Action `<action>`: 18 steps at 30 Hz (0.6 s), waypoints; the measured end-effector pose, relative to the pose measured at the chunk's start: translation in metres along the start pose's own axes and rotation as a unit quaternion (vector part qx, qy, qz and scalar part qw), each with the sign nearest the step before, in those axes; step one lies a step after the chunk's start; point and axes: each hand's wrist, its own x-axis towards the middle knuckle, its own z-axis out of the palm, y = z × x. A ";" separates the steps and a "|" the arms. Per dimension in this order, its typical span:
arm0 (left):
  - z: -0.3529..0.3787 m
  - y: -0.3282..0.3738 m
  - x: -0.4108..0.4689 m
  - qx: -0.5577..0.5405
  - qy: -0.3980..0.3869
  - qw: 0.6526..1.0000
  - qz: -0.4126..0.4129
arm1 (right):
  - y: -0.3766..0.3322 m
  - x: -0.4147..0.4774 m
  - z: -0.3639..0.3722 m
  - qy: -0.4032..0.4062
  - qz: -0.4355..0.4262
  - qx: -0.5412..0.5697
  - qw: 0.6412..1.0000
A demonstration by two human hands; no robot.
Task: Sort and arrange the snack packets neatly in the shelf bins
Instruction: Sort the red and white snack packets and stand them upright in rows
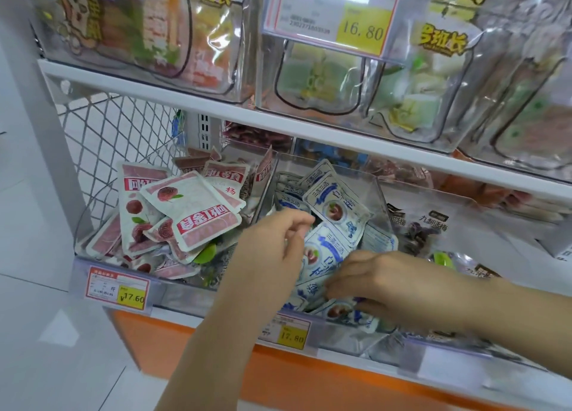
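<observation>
Blue-and-white snack packets [335,207] fill the middle clear bin [376,190] on the lower shelf. My left hand [272,249] hovers over the bin's left side with fingers curled, thumb and forefinger pinching the edge of a blue-and-white packet [322,246]. Low at the bin's front, my right hand [374,280] reaches in from the right and its curled fingers grip another blue-and-white packet [309,290]. Pink-and-white packets [192,206] lie jumbled in the left bin [93,255].
A right bin holds dark plum packets [424,228]. The upper shelf [278,125] carries clear bins of larger bags [318,79]. Price tags [119,288] hang on the bin fronts. A wire mesh panel [117,132] closes the shelf's left end. An orange base [278,376] runs below.
</observation>
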 end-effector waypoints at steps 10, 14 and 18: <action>0.025 0.001 0.006 0.019 -0.150 0.987 -0.046 | 0.025 -0.001 0.004 0.146 0.179 -0.045 0.972; 0.036 -0.001 0.009 0.044 -0.113 0.991 -0.049 | 0.032 -0.008 0.005 0.234 0.282 0.043 0.929; 0.048 -0.004 0.011 0.138 -0.058 0.987 -0.050 | 0.027 -0.021 0.014 0.209 0.343 0.093 0.911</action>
